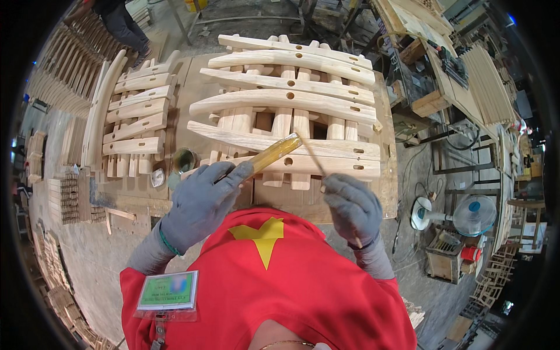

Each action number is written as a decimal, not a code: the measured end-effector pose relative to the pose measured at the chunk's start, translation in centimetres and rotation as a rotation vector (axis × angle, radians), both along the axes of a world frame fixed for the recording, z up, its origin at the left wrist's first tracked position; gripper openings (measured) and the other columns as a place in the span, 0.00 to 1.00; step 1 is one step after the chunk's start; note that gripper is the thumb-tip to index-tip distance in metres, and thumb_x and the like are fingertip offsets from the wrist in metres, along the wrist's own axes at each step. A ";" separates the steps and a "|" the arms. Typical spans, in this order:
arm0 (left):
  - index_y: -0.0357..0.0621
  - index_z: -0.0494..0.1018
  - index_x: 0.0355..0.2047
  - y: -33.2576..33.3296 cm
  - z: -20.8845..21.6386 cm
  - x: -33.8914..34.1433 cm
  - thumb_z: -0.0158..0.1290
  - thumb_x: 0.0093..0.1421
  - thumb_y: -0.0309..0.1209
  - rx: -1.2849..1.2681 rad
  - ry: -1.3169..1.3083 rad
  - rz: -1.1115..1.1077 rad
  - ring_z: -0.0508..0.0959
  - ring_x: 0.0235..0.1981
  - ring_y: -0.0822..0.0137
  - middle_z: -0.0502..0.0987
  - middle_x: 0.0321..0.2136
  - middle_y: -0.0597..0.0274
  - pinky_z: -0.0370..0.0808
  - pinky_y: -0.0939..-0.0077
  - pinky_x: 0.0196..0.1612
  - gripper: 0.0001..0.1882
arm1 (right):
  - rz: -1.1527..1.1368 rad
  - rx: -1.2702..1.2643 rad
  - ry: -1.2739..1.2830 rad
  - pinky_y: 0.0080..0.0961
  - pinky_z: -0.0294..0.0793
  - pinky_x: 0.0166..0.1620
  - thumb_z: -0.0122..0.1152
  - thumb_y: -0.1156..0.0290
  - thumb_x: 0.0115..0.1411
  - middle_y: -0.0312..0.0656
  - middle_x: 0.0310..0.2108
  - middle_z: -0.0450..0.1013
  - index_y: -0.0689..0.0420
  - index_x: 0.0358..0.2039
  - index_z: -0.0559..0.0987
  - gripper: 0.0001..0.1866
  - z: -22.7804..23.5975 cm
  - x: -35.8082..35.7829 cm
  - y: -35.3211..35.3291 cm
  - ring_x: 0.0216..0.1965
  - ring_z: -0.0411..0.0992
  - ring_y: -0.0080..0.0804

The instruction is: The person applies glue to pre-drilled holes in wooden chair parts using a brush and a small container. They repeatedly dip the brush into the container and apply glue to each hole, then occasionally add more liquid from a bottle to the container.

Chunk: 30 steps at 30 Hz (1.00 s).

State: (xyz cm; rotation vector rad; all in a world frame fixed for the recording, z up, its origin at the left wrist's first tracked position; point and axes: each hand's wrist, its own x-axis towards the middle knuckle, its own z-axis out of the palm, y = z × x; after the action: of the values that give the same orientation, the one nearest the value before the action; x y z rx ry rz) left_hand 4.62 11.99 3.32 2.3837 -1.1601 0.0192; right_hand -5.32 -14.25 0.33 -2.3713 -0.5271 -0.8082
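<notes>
Fingers of the left hand (pixel 204 194) hold a yellow stick (pixel 276 155) at mid-frame; those of the right hand (pixel 353 205) hold a thin stick (pixel 312 156), its tip at the yellow one's upper end. Beyond, two stacks of slats (pixel 245 102) lie on the worktop (pixel 131 200), a cup (pixel 185 159) between them

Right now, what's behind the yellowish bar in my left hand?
Behind the yellowish bar, curved wooden pieces lie over crosswise pieces. What the bar directly covers can't be seen, and your left hand hides its gripped end.
</notes>
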 end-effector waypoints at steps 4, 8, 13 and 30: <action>0.42 0.63 0.57 1.2 0.1 0.5 0.51 0.57 0.28 -0.182 0.949 0.124 0.75 0.25 0.74 0.77 0.35 0.62 0.73 0.81 0.26 0.25 | 0.021 0.184 -0.026 0.31 0.76 0.40 0.59 0.79 0.46 0.47 0.38 0.75 0.58 0.32 0.74 0.10 0.3 -0.1 -0.8 0.41 0.74 0.45; 0.36 0.61 0.57 0.5 1.4 0.8 0.51 0.58 0.27 -0.286 1.394 0.210 0.73 0.21 0.78 0.77 0.33 0.61 0.72 0.85 0.21 0.26 | 0.286 0.115 0.113 0.33 0.77 0.38 0.59 0.77 0.46 0.47 0.39 0.74 0.57 0.31 0.73 0.10 1.2 -0.5 -0.5 0.42 0.74 0.47; 0.36 0.61 0.57 0.8 1.7 0.7 0.50 0.59 0.27 -0.398 1.509 0.173 0.72 0.20 0.78 0.76 0.34 0.57 0.72 0.84 0.19 0.26 | 0.065 0.017 -0.040 0.31 0.77 0.37 0.59 0.78 0.45 0.46 0.39 0.74 0.56 0.32 0.73 0.11 0.3 -0.2 -0.5 0.42 0.74 0.45; 0.30 0.61 0.55 1.0 1.7 0.5 0.48 0.58 0.27 -0.453 1.554 0.141 0.72 0.18 0.75 0.76 0.32 0.55 0.70 0.82 0.17 0.25 | -0.089 0.351 0.136 0.29 0.75 0.40 0.57 0.80 0.49 0.46 0.36 0.74 0.60 0.32 0.75 0.08 0.2 0.6 -1.1 0.37 0.74 0.39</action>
State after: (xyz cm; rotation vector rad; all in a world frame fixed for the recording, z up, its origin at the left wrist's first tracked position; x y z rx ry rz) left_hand 5.14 13.02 4.98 1.3293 -0.1524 -1.1401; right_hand -4.73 -15.35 0.57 -2.1149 -0.2039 -0.7063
